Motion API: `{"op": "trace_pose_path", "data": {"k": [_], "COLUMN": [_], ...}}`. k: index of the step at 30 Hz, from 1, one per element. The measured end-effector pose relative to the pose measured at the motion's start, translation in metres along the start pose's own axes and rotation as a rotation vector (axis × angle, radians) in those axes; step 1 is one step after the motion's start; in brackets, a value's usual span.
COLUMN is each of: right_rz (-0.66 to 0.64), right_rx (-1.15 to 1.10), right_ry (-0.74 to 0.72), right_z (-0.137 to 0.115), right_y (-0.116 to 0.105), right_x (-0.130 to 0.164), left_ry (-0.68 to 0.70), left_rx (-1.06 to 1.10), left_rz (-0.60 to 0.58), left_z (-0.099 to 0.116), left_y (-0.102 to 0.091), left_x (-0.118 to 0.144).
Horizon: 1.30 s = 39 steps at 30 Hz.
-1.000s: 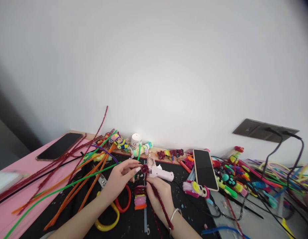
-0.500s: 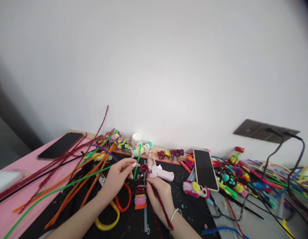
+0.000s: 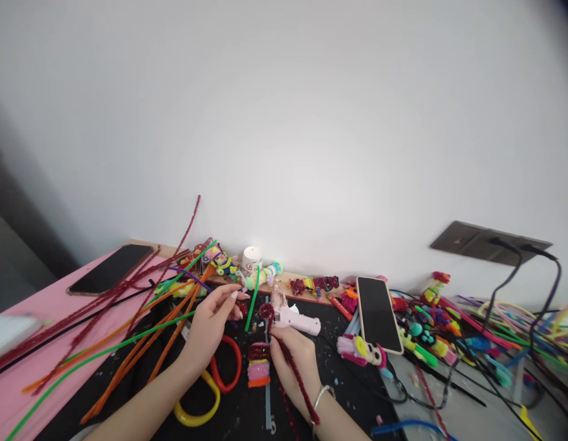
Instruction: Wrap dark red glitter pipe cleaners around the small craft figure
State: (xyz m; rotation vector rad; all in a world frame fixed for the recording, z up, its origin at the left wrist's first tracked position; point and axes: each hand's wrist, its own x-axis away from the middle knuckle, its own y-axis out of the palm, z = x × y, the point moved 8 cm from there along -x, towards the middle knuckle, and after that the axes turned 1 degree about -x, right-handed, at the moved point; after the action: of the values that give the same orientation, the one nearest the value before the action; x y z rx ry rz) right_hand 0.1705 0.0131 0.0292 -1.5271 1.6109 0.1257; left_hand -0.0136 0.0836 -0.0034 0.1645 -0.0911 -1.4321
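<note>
Dark red fuzzy pipe cleaner (image 3: 298,376) runs through my right hand (image 3: 297,355), which is closed on it; its coiled end (image 3: 266,312) sticks up past the fingertips. To the left, my left hand (image 3: 215,318) is raised with thumb and fingers drawn together, apart from the coil. A bit of dark red shows by its fingertips; whether they hold it I cannot tell. Below the hands lies a striped pipe-cleaner piece (image 3: 259,365) in dark red, pink and orange, beside a translucent glue stick (image 3: 268,407). Just behind the right hand rests a pale pink glue gun (image 3: 298,320).
Scissors with red and yellow handles (image 3: 199,404) lie by my left forearm. Long loose pipe cleaners (image 3: 123,337) spread over the left side. A phone (image 3: 380,313), a small pipe-cleaner doll (image 3: 362,350) and cables stand right. A white paper cup (image 3: 251,260) is at the wall.
My left hand has drawn back a little to the left, away from the coiled end. My right hand stays in place, holding the dark red pipe cleaner.
</note>
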Motion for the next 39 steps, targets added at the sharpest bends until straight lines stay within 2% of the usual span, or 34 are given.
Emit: {"op": "trace_pose_path", "data": {"k": [7, 10, 18, 23, 33, 39], "right_rz": [0.006, 0.010, -0.019, -0.017, -0.005, 0.028], "right_rx": [0.002, 0.000, 0.010, 0.013, -0.003, -0.013], "right_ry": [0.014, 0.002, 0.017, 0.021, 0.024, 0.011], "right_z": [0.002, 0.000, 0.001, 0.001, 0.004, 0.004], "right_y": [0.000, 0.000, 0.001, 0.001, 0.002, -0.002], "right_x": [0.000, 0.000, 0.000, -0.001, 0.001, 0.001], "left_ry": [-0.035, -0.069, -0.219, -0.258, -0.173, -0.116], "left_rx": [0.063, 0.113, 0.418, 0.512, 0.502, 0.454], "left_rz": [0.015, -0.020, -0.114, -0.154, -0.156, -0.018], "left_z": [0.000, -0.003, -0.010, -0.010, -0.004, 0.000], "left_y": [0.000, 0.004, 0.018, 0.021, 0.018, 0.005], "left_x": [0.001, 0.002, 0.005, 0.006, 0.003, 0.001]}}
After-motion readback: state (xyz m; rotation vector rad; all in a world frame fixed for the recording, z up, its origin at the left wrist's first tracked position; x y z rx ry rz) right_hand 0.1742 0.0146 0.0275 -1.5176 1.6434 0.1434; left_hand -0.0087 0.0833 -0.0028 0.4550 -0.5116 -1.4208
